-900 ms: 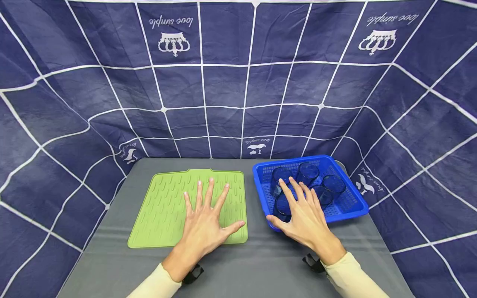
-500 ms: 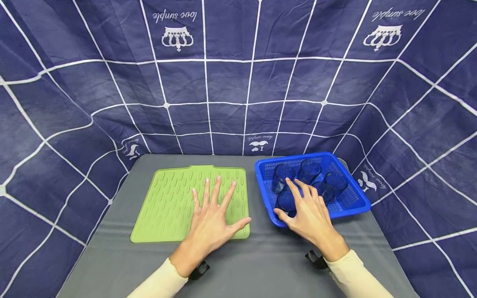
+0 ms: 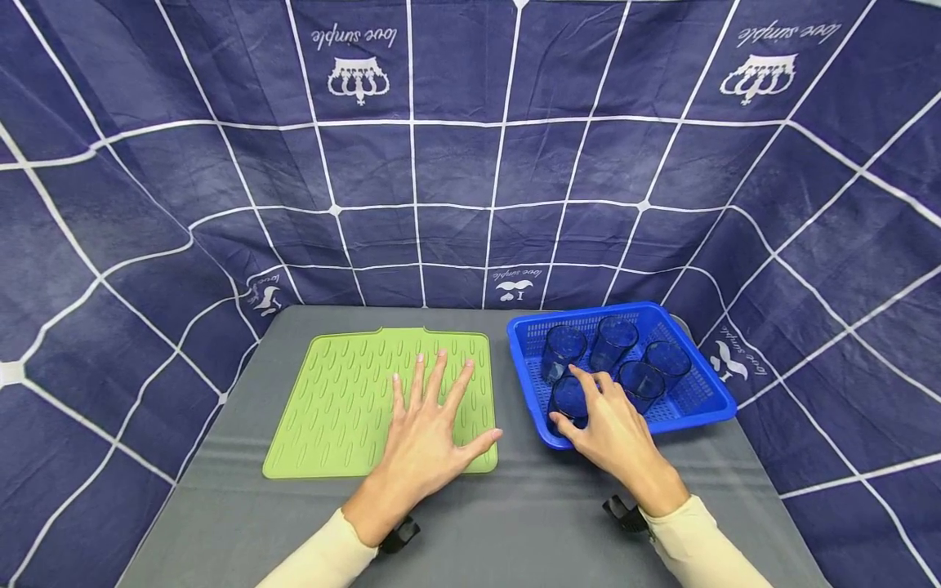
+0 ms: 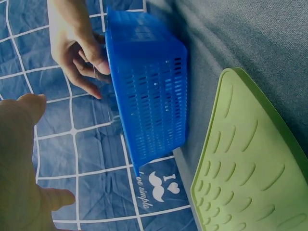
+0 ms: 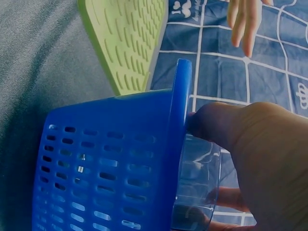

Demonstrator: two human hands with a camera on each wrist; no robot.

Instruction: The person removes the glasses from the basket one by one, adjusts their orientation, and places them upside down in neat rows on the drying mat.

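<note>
My right hand reaches over the front left corner of a blue plastic basket. Its thumb and fingers are curled around a clear drinking glass inside the basket. In the right wrist view the thumb lies on the near side of this glass, with fingertips showing through from the far side. Spread wide, my left hand hovers over a light green ridged drying mat and holds nothing. Part of the mat is hidden under that hand.
Several other glasses, among them one at the back left and one at the right, stand in the basket. A grey cloth covers the table. Blue curtains with white grid lines enclose the back and sides.
My right hand has lowered toward the front left glass, and its fingers have closed around it. The left hand stays spread over the mat, shifted slightly right in view.
</note>
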